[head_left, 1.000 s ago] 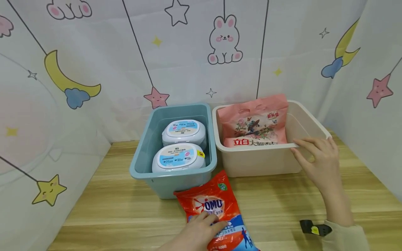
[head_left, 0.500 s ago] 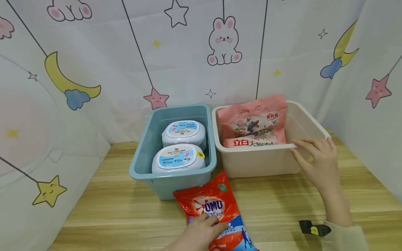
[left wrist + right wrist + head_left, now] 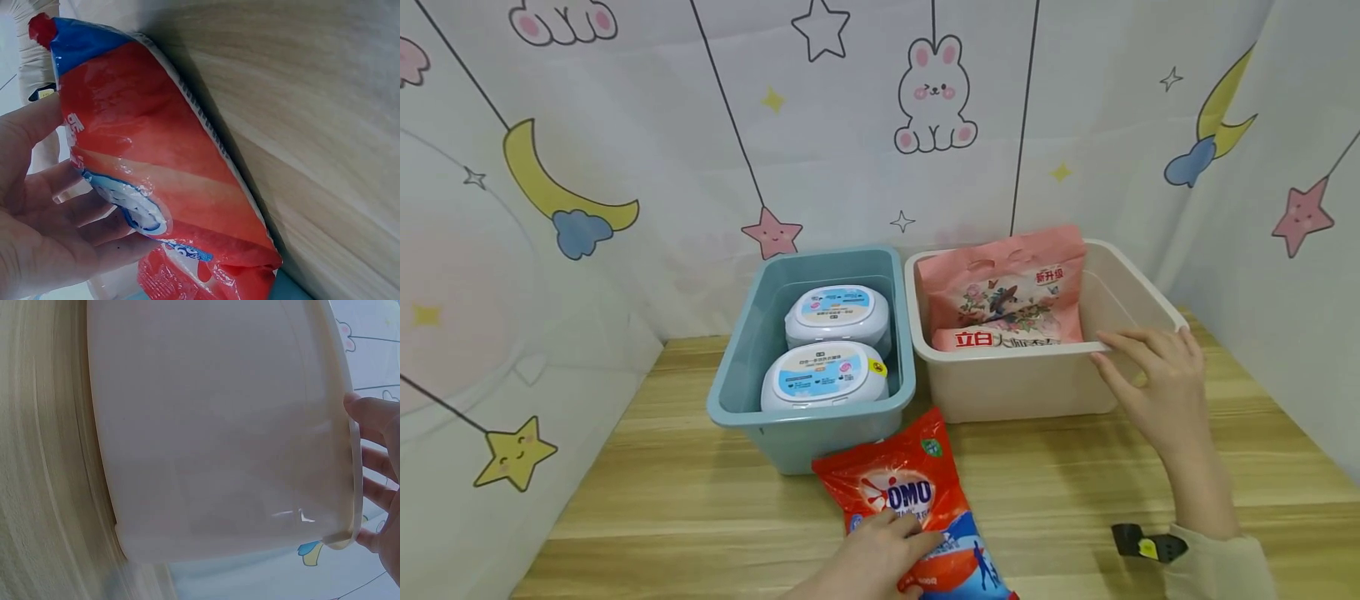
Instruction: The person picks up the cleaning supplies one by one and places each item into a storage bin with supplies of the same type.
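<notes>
In the head view a red and blue OMO laundry powder bag (image 3: pixel 936 492) leans at the table's front, its top by the blue basin's front wall. My left hand (image 3: pixel 876 554) holds the bag across its printed face, and in the left wrist view the thumb and fingers (image 3: pixel 59 178) lie along its side. On the right, my right hand (image 3: pixel 1165 383) pinches the front rim of the cream basin (image 3: pixel 1022 383). The right wrist view shows the thumb (image 3: pixel 365 412) outside that rim, fingers on the inner side. A pink laundry powder bag (image 3: pixel 1000 287) sits in this basin.
The blue basin (image 3: pixel 820 429) stands beside the cream one and holds two white lidded tubs (image 3: pixel 823 375) with blue labels. A printed curtain (image 3: pixel 850 125) hangs behind and at both sides. Wood-grain table (image 3: pixel 647 492) lies underneath. A black strap (image 3: pixel 1150 546) is at the right wrist.
The left thumb has come into view at the bag's lower part. Both basins and the right hand keep their places; the head view has shifted very slightly.
</notes>
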{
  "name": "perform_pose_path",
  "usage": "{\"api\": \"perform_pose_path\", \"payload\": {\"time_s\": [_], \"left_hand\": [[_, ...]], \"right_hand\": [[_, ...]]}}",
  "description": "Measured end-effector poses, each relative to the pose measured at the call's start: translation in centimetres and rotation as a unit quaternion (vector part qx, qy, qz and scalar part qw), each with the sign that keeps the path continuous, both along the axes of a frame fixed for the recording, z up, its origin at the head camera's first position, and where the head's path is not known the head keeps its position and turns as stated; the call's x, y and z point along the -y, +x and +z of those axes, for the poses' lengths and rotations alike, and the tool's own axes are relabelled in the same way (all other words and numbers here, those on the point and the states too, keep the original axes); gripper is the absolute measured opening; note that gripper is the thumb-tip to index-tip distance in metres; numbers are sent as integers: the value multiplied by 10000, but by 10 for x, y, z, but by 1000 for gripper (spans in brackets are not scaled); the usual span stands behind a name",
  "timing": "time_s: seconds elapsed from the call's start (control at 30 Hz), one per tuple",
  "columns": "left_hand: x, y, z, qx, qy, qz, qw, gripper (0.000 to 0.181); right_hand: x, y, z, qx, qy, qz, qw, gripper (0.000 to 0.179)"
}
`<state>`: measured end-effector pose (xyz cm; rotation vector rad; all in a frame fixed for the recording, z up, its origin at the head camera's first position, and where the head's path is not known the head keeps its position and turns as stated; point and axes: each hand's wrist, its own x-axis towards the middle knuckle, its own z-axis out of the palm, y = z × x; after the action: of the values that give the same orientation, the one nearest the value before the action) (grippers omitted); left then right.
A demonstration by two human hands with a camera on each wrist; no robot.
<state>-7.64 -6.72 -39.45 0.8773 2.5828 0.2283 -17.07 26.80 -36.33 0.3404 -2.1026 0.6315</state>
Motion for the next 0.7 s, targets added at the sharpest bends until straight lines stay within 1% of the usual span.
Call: {"api": "perform_pose_path", "payload": {"time_s": [0.13, 0.27, 0.43, 0.5, 0.7], "left_hand": [[1, -1, 0, -36, 149, 2, 9999, 50], [1, -4, 0, 153, 294, 196, 9993, 49], [0, -6, 2, 326, 273, 388, 9983, 48], [0, -6, 2, 292, 280, 349, 9986, 48], [2, -4, 0, -62, 224, 69, 9997, 45]], "right_hand": [[-1, 0, 1, -11, 11, -22, 10000, 31], [-1, 0, 0, -31, 23, -22, 10000, 31], [-2, 0, 0, -14, 18, -30, 10000, 31], [-3, 1, 0, -13, 29, -43, 10000, 30], [-1, 1, 0, -3, 56, 16, 10000, 30]]}}
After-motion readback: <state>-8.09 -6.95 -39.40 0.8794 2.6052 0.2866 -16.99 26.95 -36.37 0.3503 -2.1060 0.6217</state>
